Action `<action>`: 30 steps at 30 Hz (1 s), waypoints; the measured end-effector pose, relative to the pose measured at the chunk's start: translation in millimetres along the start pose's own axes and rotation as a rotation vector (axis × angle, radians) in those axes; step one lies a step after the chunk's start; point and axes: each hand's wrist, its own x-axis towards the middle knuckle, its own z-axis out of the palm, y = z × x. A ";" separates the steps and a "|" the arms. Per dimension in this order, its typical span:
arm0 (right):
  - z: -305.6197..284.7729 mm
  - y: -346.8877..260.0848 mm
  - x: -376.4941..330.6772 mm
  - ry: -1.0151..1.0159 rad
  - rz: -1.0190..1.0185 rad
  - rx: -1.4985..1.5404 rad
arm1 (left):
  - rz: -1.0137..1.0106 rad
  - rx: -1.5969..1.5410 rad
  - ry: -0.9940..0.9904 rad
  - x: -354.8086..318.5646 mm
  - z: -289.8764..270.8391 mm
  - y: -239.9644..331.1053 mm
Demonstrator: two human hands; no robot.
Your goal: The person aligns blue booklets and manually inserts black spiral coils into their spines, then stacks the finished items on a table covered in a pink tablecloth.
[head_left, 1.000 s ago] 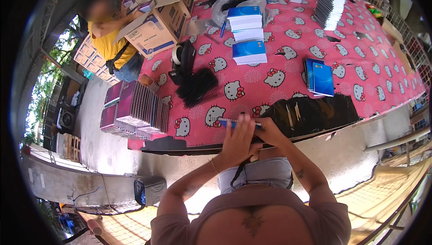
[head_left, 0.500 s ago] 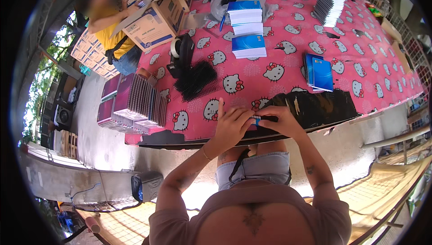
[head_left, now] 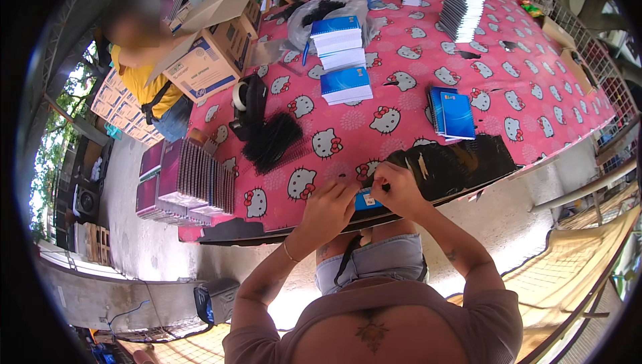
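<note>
At the near table edge, a small blue notebook [head_left: 363, 201] shows between my hands, mostly covered by them. My left hand [head_left: 330, 207] grips it at its left side, fingers curled and pressed together. My right hand [head_left: 397, 190] is closed in a pinch above its right end. Something small and dark shows at those fingertips, too small to make out. A tangle of black plastic binding coils [head_left: 273, 142] lies farther left on the pink patterned tablecloth. Loose blue notebooks [head_left: 455, 114] lie to the right.
Stacked blue notebooks [head_left: 346, 85] stand mid-table, near a tape dispenser [head_left: 249, 103]. Purple spiral notebooks [head_left: 192, 175] are piled at the left edge. Tall coil-bound stacks [head_left: 463, 6] stand far back. A person in yellow [head_left: 144, 76] is beside an open carton [head_left: 210, 59]. Dark torn sheeting [head_left: 461, 164] covers the near edge.
My right hand has lifted and drawn its fingers into a pinch, uncovering more of the blue notebook. My left fingers have curled in. The whole view has shifted slightly.
</note>
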 end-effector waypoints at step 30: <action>-12.5 111.3 177.1 0.252 0.643 0.649 | -0.314 0.027 0.521 166.1 74.6 -211.1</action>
